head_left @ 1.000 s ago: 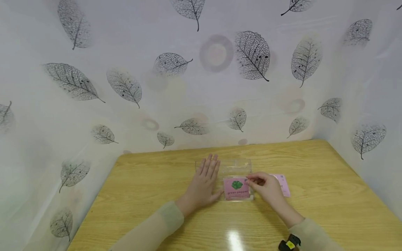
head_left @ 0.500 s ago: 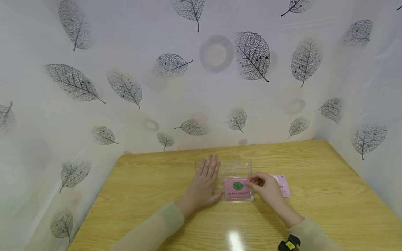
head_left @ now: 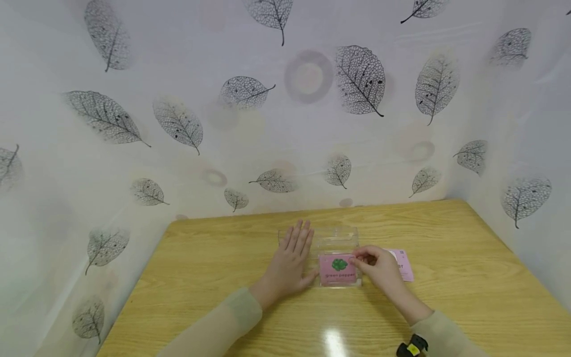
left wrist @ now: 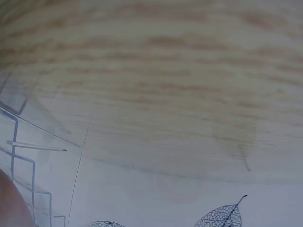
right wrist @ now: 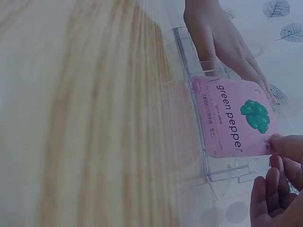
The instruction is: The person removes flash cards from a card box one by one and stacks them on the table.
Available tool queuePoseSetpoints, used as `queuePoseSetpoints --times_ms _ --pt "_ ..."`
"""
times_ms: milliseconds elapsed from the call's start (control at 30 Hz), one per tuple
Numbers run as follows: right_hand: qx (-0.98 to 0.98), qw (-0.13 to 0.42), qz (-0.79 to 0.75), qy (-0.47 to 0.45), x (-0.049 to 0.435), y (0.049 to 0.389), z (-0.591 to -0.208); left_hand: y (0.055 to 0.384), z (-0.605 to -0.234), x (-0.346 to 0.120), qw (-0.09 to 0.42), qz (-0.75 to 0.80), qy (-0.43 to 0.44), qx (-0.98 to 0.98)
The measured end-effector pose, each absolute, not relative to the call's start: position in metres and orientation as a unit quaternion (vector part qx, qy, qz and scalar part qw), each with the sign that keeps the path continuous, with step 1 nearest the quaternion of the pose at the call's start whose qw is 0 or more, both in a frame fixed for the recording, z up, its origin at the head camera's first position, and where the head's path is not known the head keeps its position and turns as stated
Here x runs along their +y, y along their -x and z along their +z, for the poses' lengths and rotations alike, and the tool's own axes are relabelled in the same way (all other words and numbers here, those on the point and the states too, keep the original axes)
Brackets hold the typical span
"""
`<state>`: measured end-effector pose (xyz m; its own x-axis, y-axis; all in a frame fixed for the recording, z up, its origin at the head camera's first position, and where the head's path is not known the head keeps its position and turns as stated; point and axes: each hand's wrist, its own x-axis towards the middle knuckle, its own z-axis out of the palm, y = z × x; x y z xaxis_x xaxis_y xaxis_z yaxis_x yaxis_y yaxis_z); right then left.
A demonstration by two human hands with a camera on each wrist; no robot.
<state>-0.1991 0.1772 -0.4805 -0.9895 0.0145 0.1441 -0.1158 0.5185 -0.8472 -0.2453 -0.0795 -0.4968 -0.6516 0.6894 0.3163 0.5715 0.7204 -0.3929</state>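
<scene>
A clear plastic stepped holder (head_left: 337, 242) stands on the table in front of me. In its front slot sits a pink card (head_left: 338, 276) with a green pepper picture and the words "green pepper". My right hand (head_left: 379, 265) pinches the card's upper right corner between thumb and finger, as the right wrist view also shows. Across the left part of the holder lies my left hand (head_left: 287, 265), fingers straight and pointing away. The left wrist view catches the holder's stepped side (left wrist: 33, 175) and a blurred bit of that hand.
Another pink card (head_left: 403, 265) lies on the wooden table (head_left: 200, 277) to the right, partly hidden behind my right hand. A black strap with a yellow patch (head_left: 412, 348) sits by the right sleeve. A leaf-patterned curtain (head_left: 267, 134) closes off the back and sides.
Both hands hold almost the same positions. The pink green pepper card in the right hand's pinch shifts only slightly in tilt within the holder.
</scene>
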Motion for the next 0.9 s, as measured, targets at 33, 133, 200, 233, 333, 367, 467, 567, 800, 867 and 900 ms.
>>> queuePoseSetpoints --times_ms 33,133,200,233,333,367,467,567,800,867,900 --pt "-0.868 0.068 0.49 -0.029 0.1771 0.1989 -0.4802 0.2451 -0.4961 -0.0794 0.225 0.132 0.35 -0.899" --pt "-0.868 0.071 0.49 -0.032 0.1778 0.1988 -0.4802 0.2442 -0.4938 -0.0792 0.221 0.14 0.349 -0.9" --pt "-0.868 0.072 0.49 -0.034 0.178 0.1989 -0.4806 0.2436 -0.4929 -0.079 0.216 0.142 0.349 -0.901" --pt "-0.868 0.074 0.49 -0.036 0.1782 0.1989 -0.4809 0.2435 -0.4927 -0.0791 0.215 0.144 0.348 -0.901" --pt "-0.868 0.076 0.49 -0.039 0.1785 0.1988 -0.4818 0.2431 -0.4927 -0.0793 0.214 0.145 0.347 -0.901" --pt "-0.867 0.076 0.491 -0.039 0.1785 0.1987 -0.4819 0.2431 -0.493 -0.0794 0.215 0.145 0.347 -0.901" --pt "-0.866 0.075 0.493 -0.038 0.1792 0.1985 -0.4823 0.2429 -0.4932 -0.0794 0.219 0.141 0.348 -0.901" --pt "-0.864 0.072 0.496 -0.036 0.1798 0.1984 -0.4824 0.2432 -0.494 -0.0792 0.224 0.14 0.348 -0.9" --pt "-0.858 0.072 0.507 -0.036 0.1804 0.1977 -0.4825 0.2439 -0.4952 -0.0792 0.227 0.139 0.348 -0.899" --pt "-0.855 0.071 0.512 -0.037 0.1804 0.1971 -0.4819 0.2439 -0.4951 -0.0791 0.227 0.139 0.347 -0.899" --pt "-0.854 0.072 0.514 -0.038 0.1805 0.197 -0.4819 0.2438 -0.495 -0.0792 0.227 0.139 0.347 -0.899"
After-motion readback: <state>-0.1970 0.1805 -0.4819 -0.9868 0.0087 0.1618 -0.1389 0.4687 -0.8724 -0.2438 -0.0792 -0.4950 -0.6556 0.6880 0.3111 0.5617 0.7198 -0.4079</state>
